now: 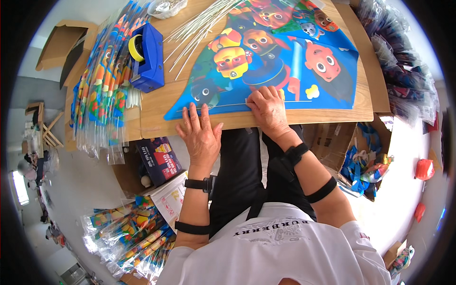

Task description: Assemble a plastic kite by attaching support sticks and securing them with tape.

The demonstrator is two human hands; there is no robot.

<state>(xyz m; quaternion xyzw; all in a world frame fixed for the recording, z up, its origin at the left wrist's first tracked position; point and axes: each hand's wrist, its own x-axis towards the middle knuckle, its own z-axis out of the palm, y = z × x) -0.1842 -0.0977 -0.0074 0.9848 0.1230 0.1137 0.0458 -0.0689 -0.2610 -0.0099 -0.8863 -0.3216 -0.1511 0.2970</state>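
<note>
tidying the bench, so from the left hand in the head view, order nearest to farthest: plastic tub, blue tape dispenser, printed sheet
1. Printed sheet, touching the left hand
2. Blue tape dispenser, ahead and to the left
3. Plastic tub, beyond it, at picture top

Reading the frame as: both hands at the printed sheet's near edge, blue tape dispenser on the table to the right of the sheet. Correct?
One error: the blue tape dispenser is on the table to the left of the printed sheet, as the head view shows. The left hand and right hand are at its near edge, as stated.
</note>
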